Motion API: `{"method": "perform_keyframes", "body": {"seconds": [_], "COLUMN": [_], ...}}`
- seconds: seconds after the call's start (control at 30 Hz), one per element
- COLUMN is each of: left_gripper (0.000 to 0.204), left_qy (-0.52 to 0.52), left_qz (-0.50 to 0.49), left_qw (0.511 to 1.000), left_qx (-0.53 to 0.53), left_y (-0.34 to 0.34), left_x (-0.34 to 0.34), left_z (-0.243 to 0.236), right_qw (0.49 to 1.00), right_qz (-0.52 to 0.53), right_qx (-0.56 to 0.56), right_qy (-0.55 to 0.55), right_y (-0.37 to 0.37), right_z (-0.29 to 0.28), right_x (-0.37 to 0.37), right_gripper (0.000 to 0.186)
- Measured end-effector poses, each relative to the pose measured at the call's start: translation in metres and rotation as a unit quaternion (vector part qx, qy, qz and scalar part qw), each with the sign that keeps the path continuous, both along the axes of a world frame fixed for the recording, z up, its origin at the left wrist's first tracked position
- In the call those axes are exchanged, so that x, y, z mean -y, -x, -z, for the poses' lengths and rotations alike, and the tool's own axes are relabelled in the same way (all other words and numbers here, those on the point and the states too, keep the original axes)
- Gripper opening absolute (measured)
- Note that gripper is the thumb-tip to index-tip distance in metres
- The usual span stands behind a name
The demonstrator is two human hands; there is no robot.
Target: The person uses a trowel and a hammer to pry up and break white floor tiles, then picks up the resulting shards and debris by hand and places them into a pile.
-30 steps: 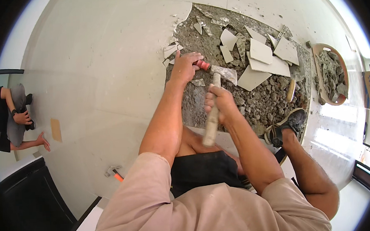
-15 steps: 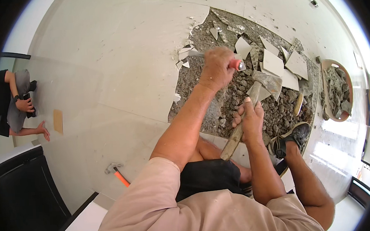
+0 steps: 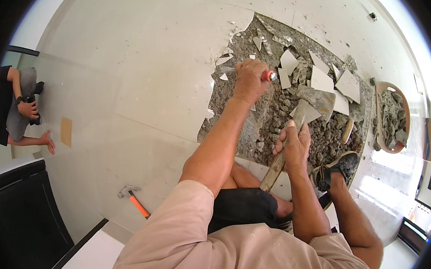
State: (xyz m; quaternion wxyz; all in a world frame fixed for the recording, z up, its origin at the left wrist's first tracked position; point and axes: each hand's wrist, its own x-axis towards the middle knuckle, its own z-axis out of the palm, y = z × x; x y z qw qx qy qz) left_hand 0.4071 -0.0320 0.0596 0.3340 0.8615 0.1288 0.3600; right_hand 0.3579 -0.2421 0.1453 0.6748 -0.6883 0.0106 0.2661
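My left hand is closed around the red handle of a chisel. Its blade, partly blurred, points left toward the broken edge of the pale floor tile. White tile chips lie by that edge. Lower and to the right, my right hand grips the wooden handle of a heavy hammer. The hammer's dusty metal head is over the rubble, apart from the chisel. Broken tile pieces lie beyond the head.
A basin of rubble stands at the right. A wooden-backed brush lies on the debris near my shoe. At lower left is a claw hammer with an orange handle. Another person crouches at far left, near a brown rectangular piece.
The chisel blade has drawn back from the tile edge, and chips there have shifted. My right hand still holds the hammer low. The whole view has moved slightly.
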Motion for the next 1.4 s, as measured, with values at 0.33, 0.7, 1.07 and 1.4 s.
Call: {"method": "perform_keyframes", "body": {"seconds": [0.33,0.7,1.07,1.4], "left_gripper": [0.020,0.021,0.024,0.021], "left_qy": [0.124,-0.004,0.002,-0.020], "left_qz": [0.069,-0.018,-0.018,-0.052], "left_qw": [0.988,0.997,0.992,0.984], "left_qx": [0.065,-0.077,-0.128,-0.167], "left_y": [-0.004,-0.001,-0.006,-0.008], "left_x": [-0.002,-0.014,-0.001,-0.006], "left_z": [-0.019,0.013,0.026,0.037], "right_qw": [0.999,0.997,0.992,0.998], "right_qz": [-0.019,-0.024,-0.109,-0.026], "right_qx": [-0.010,-0.067,-0.039,-0.049], "right_qy": [0.035,-0.033,0.045,0.031], "right_y": [0.007,-0.005,-0.039,-0.048], "right_z": [0.012,0.008,0.033,0.045], "right_x": [0.005,-0.002,-0.017,-0.022], "right_gripper": [0.017,0.024,0.031,0.029]}}
